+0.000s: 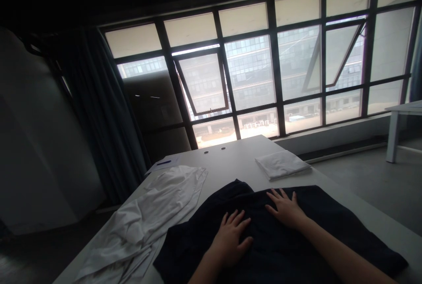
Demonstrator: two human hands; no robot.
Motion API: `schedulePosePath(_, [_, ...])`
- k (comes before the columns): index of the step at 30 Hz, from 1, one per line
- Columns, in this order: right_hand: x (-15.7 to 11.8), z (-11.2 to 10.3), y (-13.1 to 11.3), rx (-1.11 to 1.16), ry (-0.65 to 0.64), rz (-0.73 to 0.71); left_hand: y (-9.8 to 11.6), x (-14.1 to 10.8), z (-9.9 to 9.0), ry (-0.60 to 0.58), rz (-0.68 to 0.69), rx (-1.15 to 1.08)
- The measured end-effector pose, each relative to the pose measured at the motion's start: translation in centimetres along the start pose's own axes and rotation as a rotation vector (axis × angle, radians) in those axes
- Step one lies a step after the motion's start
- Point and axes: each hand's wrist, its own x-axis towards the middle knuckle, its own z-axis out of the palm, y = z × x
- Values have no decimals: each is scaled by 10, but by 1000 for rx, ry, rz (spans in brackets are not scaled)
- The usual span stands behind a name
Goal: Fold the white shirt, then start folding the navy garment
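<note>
You have a broad, dark navy fabric piece, apparently a garment, laid out on the white, smooth-topped table. It covers the near part and reaches toward the right edge, while its nearest portion runs out of view. Your left hand lies palm down on the middle of it with the fingers spread; your right hand rests flat closer to its far border. Both are unclenched and grasp nothing.

As far as it shows, the spreading looks mostly done, and you seem to be at the smoothing stage. What is left undone is visible too: the far border rises in a soft hump left of your right hand, and the dark piece is not gathered into a compact bundle. How many layers lie under your palms, you cannot tell in this dim light.

By the right edge, toward the far right corner, a flat white cloth bundle already lies neatly folded. Along the left edge, a long, rumpled white cloth lies loosely heaped, its creases not yet worked out.
</note>
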Motion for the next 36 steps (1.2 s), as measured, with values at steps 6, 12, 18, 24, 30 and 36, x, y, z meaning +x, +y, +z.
schedulePosePath(6, [0,1,0,-1,7,4,0,0,-1,0,-2,-10])
schedulePosePath(12, [0,0,0,-3,9,3,1,-1,0,6,-8,-17])
schedulePosePath(18, [-1,-2,-1,2,1,5,1,-1,-2,-8,-14,-12])
schedulePosePath(24, [-2,-2,-2,7,2,4,1,-2,-2,2,-9,-12])
schedulePosePath(30, [-1,-1,-2,-4,5,2,0,-2,-1,-1,-9,-6])
schedulePosePath(36, [-1,-2,-1,2,1,1,-1,-1,0,2,-9,-6])
